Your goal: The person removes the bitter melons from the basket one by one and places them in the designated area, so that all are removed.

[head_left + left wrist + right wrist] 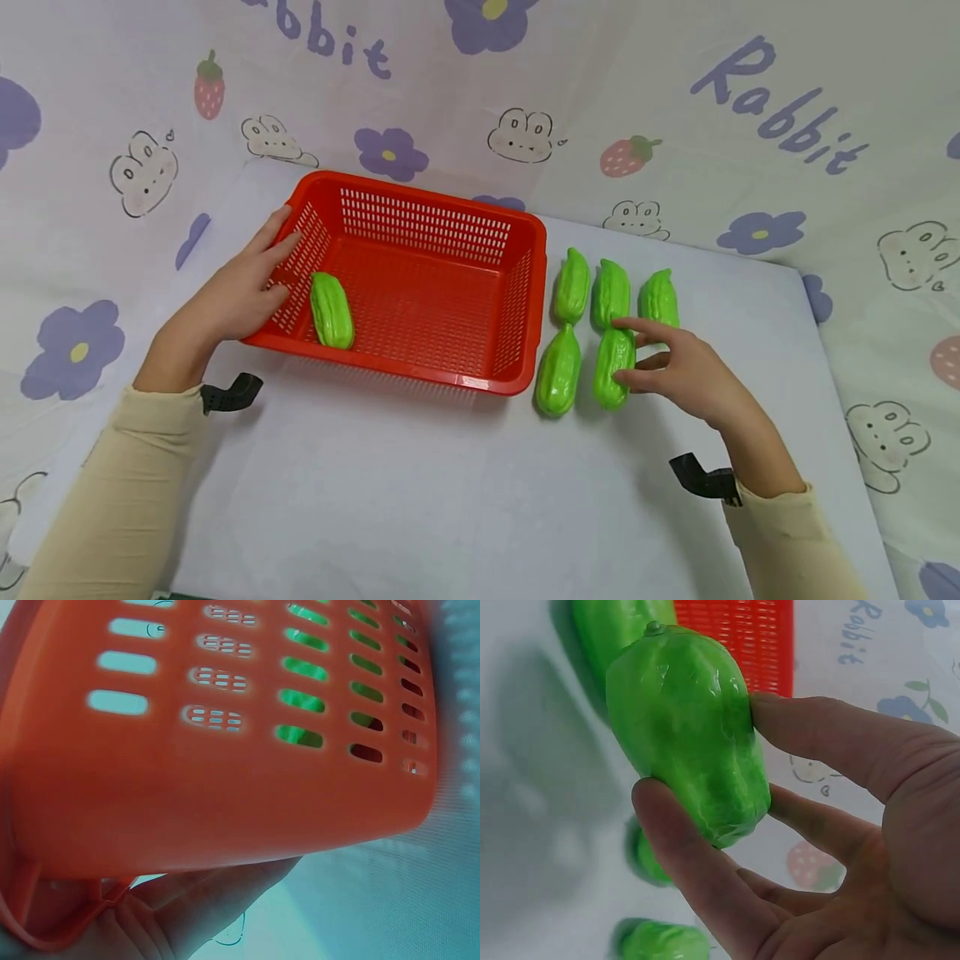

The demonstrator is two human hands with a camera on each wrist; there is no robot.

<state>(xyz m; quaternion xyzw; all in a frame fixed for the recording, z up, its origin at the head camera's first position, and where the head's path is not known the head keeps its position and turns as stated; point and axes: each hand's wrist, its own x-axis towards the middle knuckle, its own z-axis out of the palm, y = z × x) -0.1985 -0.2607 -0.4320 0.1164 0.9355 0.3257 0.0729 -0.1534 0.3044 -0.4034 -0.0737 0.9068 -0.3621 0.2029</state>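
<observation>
My left hand (238, 292) grips the left rim of a red plastic basket (435, 377), fingers reaching over the edge. Inside, near that end, lies one bright green ribbed bitter melon (332, 312). My right hand (686, 371) pinches another bitter melon (686, 735) between thumb and fingers, just right of the basket. In the right wrist view its stubby end points up, and the thumb and a finger press its opposite sides. A front-row bitter melon (558, 375) lies to the left of the pinched one.
Behind the right hand, a row holds a left bitter melon (573, 287), a middle one (612, 292) and a right one (660, 298). The white table (450, 492) backs onto a cloth (570, 75) printed with rabbits, flowers and strawberries. Each wrist carries a black camera mount (232, 393).
</observation>
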